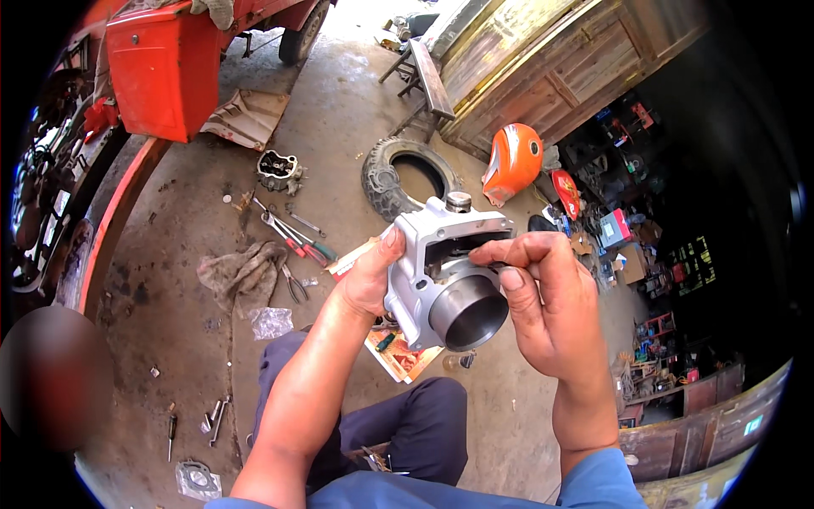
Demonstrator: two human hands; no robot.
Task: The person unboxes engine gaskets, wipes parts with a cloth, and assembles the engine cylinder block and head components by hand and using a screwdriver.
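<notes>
My left hand [375, 276] is closed round the left side of a silver engine cylinder block [411, 293], holding it up above my knees. Its dark steel sleeve [469, 314] points down toward me, and a round metal cap sits on its far end. My right hand [547, 297] is at the block's right side, index finger and thumb drawn close together by the open cavity above the sleeve. Whatever lies between those fingertips, if anything, is too small or hidden to tell.
On the concrete floor lie a tire [381, 182], a cylinder head [280, 172], pliers and screwdrivers [292, 237], a rag [242, 276] and a bagged gasket [197, 479]. An orange fuel tank [514, 161] stands right of the tire. A bench [431, 78] is farther off. A blurred shape is at left.
</notes>
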